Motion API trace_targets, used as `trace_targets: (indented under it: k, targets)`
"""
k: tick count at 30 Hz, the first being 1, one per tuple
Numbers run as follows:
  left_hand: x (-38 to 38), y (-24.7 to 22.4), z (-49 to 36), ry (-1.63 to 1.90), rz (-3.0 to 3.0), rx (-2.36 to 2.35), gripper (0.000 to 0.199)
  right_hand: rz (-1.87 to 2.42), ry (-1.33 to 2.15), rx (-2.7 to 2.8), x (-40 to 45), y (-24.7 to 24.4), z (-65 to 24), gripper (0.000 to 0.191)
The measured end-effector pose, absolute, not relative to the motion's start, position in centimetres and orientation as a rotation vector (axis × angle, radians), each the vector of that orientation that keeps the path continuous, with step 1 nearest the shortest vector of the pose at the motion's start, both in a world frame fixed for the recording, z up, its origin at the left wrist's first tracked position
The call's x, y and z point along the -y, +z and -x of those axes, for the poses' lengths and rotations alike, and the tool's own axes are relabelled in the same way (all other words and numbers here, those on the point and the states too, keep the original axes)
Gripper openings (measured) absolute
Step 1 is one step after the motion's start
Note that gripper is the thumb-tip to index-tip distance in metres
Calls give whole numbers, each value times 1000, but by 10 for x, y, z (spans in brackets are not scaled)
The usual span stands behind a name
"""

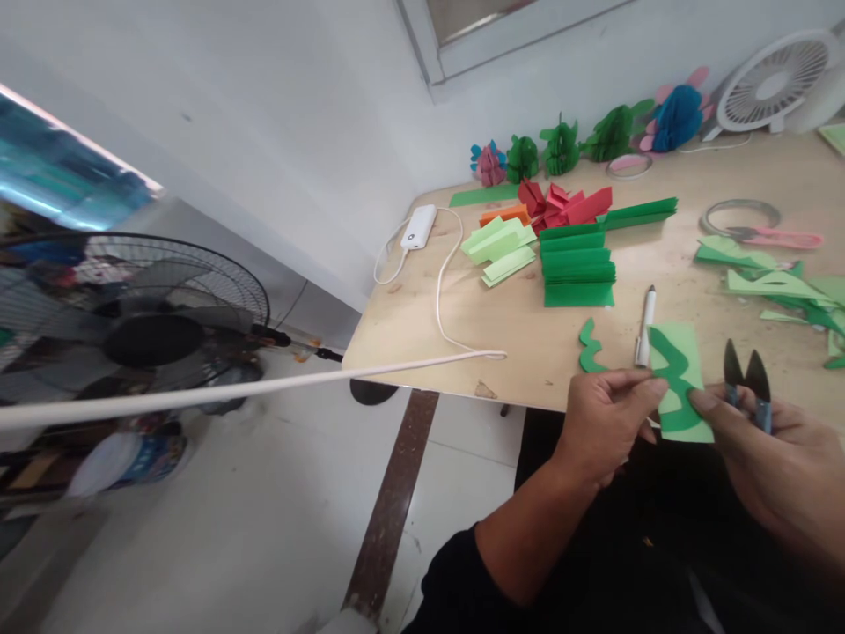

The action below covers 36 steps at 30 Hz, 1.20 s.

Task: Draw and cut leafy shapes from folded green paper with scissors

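My left hand [604,423] pinches the left edge of a light green paper [687,348] with a dark green curvy cutout [673,361] lying on it. With thumb and fingers, my right hand [772,440] grips the right edge of the same papers. That hand also holds small scissors [745,379], their blades apart and pointing up. Another dark green wavy cutout [590,348] lies on the table just beyond my left hand. A white pen [647,326] is next to the papers.
Folded green paper [577,269], red paper [568,207], and green scraps [785,286] lie on the wooden table [409,326]. Paper honeycomb figures [561,145] and a white fan [772,85] stand behind. A white cable [264,385] crosses left, before a large black fan [151,339].
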<state>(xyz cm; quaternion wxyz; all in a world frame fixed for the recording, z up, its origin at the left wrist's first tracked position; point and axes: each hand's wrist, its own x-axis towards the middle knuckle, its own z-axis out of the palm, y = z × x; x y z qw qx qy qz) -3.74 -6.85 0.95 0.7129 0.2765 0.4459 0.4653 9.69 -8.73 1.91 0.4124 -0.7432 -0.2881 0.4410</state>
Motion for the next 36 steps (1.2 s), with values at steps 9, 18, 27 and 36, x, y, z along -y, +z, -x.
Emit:
trace_targets:
  k: [9, 18, 27, 36]
  targets:
    - [70, 7, 41, 995, -627, -1032, 38, 1873, 1116, 798, 88, 17, -100, 54]
    - [70, 7, 41, 1002, -689, -1047, 30, 1861, 1076, 892, 93, 1, -111, 47]
    - [66, 7, 44, 961, -652, -1015, 37, 1871, 1017, 988, 95, 3, -112, 46]
    - [63, 6, 50, 898, -621, -994, 43, 1926, 898, 1158, 91, 6, -113, 48]
